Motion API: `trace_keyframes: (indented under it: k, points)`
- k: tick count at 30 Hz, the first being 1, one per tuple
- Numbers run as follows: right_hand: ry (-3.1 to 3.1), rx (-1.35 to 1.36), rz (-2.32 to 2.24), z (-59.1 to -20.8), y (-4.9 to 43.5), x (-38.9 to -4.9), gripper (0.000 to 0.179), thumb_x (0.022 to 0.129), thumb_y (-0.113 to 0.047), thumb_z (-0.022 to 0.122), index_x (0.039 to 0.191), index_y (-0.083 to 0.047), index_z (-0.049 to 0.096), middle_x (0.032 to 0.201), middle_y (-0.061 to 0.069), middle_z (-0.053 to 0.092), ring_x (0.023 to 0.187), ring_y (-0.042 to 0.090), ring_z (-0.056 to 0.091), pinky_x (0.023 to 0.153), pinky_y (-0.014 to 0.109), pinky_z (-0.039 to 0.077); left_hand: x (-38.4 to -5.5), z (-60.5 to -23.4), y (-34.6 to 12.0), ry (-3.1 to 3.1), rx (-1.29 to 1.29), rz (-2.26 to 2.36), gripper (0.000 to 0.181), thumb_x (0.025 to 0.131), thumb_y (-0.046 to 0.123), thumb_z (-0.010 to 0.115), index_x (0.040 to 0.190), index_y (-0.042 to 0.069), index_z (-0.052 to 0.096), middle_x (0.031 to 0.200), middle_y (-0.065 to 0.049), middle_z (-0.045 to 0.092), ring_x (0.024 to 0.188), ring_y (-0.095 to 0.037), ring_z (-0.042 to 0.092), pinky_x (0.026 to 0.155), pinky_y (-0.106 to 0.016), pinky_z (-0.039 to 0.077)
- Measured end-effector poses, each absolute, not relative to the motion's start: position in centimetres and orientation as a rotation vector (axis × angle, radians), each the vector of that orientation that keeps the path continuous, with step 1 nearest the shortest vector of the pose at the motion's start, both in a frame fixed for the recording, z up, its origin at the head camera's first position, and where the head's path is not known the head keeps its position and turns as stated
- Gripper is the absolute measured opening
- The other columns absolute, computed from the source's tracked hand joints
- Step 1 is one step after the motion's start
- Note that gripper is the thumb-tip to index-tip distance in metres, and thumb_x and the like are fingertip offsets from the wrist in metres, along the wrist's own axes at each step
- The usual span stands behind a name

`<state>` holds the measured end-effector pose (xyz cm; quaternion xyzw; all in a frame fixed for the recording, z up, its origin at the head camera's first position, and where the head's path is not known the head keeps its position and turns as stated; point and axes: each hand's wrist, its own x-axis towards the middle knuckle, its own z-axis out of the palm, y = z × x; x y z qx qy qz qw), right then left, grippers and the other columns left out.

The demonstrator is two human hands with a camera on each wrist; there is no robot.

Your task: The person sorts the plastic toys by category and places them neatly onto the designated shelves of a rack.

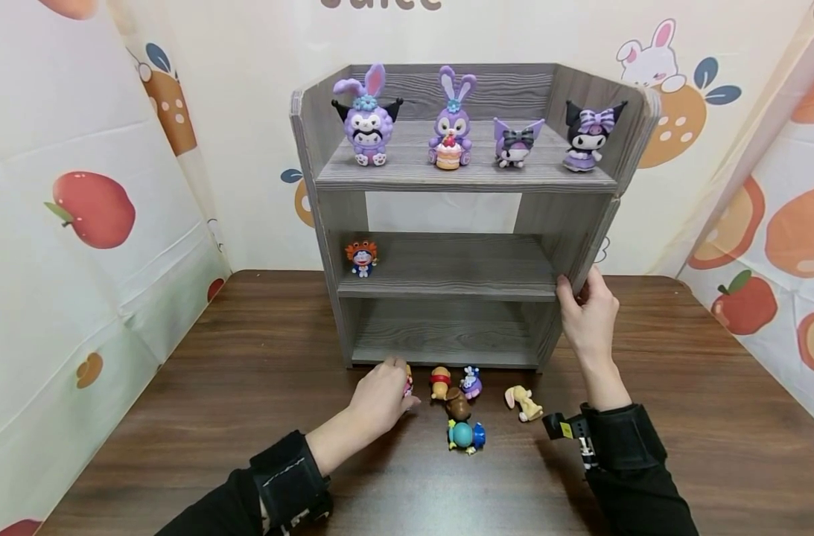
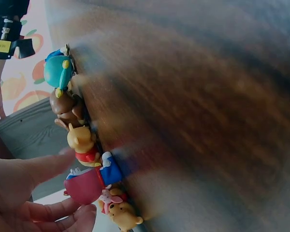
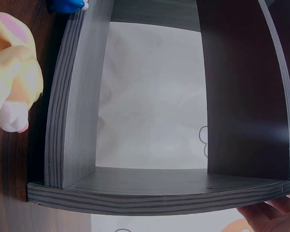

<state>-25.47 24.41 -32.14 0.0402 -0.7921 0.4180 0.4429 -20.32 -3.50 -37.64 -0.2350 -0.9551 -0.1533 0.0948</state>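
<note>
In the head view my left hand (image 1: 380, 394) is low over the table, in front of the shelf's left half. The left wrist view shows its thumb and fingers spread about a figurine with a dark red top and blue base (image 2: 84, 186). The fingertips lie close against the red part, and a gap shows by the thumb. Beside it are a bear figurine in a red shirt (image 2: 82, 142) and a bear with a small pink figure (image 2: 121, 212). My right hand (image 1: 590, 313) grips the right side panel of the grey wooden shelf (image 1: 447, 289), thumb at its front edge.
Nearby lie a brown figurine (image 1: 457, 404), a teal one (image 1: 463, 435), a purple one (image 1: 471, 383) and a cream long-eared one (image 1: 523, 403). Several purple figurines, including a bunny with cake (image 1: 450, 138), stand on the top board; an orange-and-blue figurine (image 1: 362, 258) stands on the middle one.
</note>
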Motion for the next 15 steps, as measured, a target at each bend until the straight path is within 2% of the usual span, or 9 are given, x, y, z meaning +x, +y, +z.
trace_keyframes:
  k: [4,9,15]
  points:
    - [-1.962,0.103,1.038,-32.1,24.4,-25.5,0.022,0.084,-0.006,0.053,0.102,0.006,0.056,0.084,0.020,0.063,0.070,-0.017,0.048,0.055,0.003,0.036,-20.2,-37.6,-3.6,-2.838,-0.726,-0.412,0.030,0.067,0.016,0.077,0.079,0.001,0.054,0.073,-0.008,0.051,0.068,-0.024,0.056,0.057,-0.032,0.047]
    - [-1.964,0.100,1.035,-32.1,24.4,-25.5,0.022,0.084,-0.007,0.053,0.102,0.005,0.057,0.086,0.020,0.063,0.071,-0.016,0.048,0.056,0.003,0.037,-20.2,-37.3,-3.8,-2.831,-0.755,-0.384,0.027,0.068,0.013,0.076,0.079,0.000,0.055,0.073,-0.008,0.051,0.068,-0.024,0.056,0.058,-0.032,0.047]
    - [-1.963,0.101,1.037,-32.2,24.4,-25.4,0.022,0.084,-0.006,0.054,0.102,0.005,0.057,0.086,0.020,0.063,0.071,-0.017,0.048,0.056,0.003,0.037,-20.0,-36.2,-3.7,-2.768,-0.802,-0.406,0.022,0.068,0.010,0.074,0.073,0.003,0.054,0.071,-0.005,0.050,0.067,-0.022,0.055,0.058,-0.031,0.046]
